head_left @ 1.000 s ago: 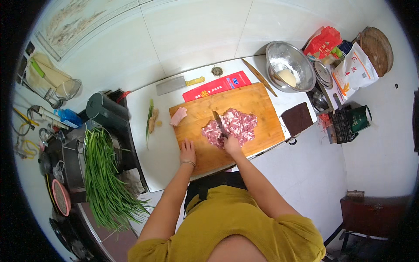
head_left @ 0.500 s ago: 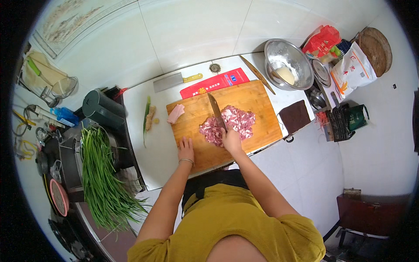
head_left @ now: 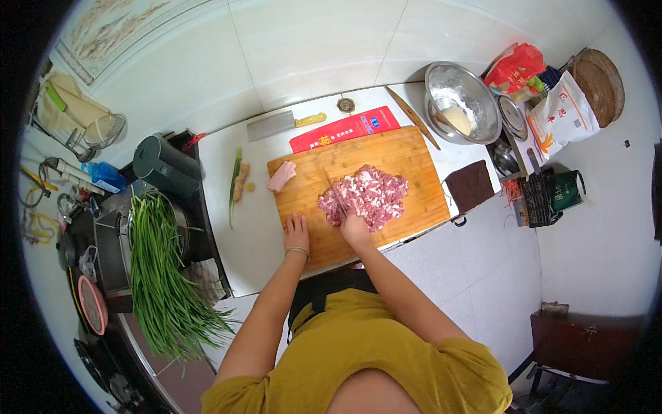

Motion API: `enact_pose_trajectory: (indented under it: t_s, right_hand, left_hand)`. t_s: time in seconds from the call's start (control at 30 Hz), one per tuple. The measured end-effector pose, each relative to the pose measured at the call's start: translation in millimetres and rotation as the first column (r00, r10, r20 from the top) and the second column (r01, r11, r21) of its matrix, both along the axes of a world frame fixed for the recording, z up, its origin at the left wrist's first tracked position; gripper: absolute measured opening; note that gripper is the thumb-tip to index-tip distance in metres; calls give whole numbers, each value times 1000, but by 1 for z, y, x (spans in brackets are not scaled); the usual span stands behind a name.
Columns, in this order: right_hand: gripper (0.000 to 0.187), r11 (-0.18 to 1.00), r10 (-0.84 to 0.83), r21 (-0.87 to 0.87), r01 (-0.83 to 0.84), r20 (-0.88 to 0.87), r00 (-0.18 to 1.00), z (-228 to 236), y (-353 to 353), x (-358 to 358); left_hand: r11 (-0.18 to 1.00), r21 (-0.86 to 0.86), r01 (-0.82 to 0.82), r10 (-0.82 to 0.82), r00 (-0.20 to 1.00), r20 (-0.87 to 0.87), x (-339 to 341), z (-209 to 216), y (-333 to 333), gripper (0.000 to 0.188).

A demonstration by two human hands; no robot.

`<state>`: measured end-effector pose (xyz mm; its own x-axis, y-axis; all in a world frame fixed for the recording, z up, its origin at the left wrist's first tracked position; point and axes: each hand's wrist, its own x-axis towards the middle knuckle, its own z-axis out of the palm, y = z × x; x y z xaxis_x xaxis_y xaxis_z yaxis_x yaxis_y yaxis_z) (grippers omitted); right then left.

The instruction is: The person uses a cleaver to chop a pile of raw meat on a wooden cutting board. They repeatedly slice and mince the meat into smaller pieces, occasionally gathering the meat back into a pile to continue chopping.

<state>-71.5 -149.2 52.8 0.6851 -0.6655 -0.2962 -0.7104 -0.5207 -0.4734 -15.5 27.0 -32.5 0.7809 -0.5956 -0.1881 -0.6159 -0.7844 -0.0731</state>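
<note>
Head view: the right hand (head_left: 356, 229) is clenched round a knife (head_left: 340, 204) whose blade is down in the chopped meat (head_left: 365, 196) on the wooden cutting board (head_left: 414, 157). The left hand (head_left: 296, 231) lies flat and empty on the board, just beside it.

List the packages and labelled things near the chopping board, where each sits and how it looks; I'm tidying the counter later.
Red flat packet: behind the board, against its far edge, rectangular, with a small blue patch.
White bag: far right, upright, with orange-red markings.
Red bag: crumpled, behind the metal bowl, top right.
No screens visible.
</note>
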Motion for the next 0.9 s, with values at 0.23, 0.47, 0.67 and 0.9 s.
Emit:
enact_pose_trajectory:
  t_s: [0.23, 0.47, 0.67, 0.9]
  right_hand:
    - [33, 997, 60, 41, -70, 197, 979, 81, -1, 15]
    - [33, 981, 191, 38, -192, 18, 981, 6, 0, -1]
    - [25, 995, 100, 13, -102, 99, 990, 27, 20, -3]
    - [30, 980, 198, -7, -199, 128, 972, 53, 16, -1]
  left_hand:
    - [990, 140, 6, 20, 983, -180, 3, 36, -5, 115]
    - [998, 69, -8, 11, 999, -33, 4, -9, 5, 79]
    - [998, 56, -27, 35, 988, -152, 3, 33, -5, 52]
    - [996, 83, -11, 23, 991, -135, 2, 35, -3, 53]
